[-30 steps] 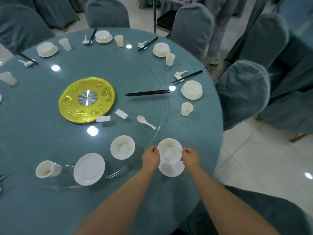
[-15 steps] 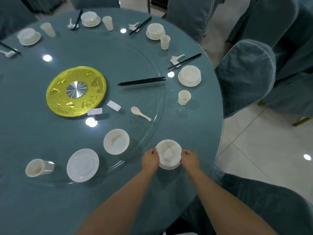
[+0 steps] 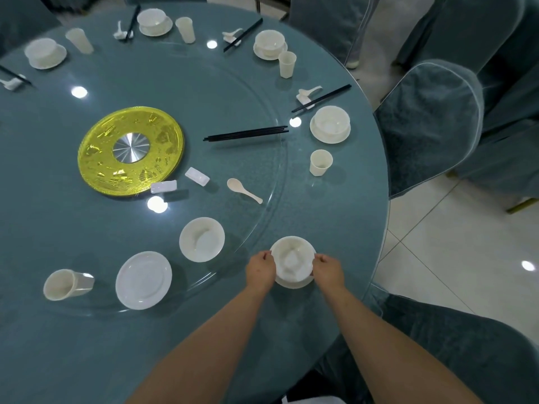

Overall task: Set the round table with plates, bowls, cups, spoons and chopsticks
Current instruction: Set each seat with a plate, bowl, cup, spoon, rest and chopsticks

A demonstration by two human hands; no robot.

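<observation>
While seemingly pinching bowl: both hands.

A white ceramic bowl sat on a white saucer plate near the round table's near right edge. A second white bowl lay to its left, on the glass turntable.

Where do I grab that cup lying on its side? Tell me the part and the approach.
Grip the cup across its body, coming down from above. It lies on its side on the glass turntable, mouth towards the near-left, so its curved wall faces up and is free to pinch; the plate lies apart to its right.
</observation>
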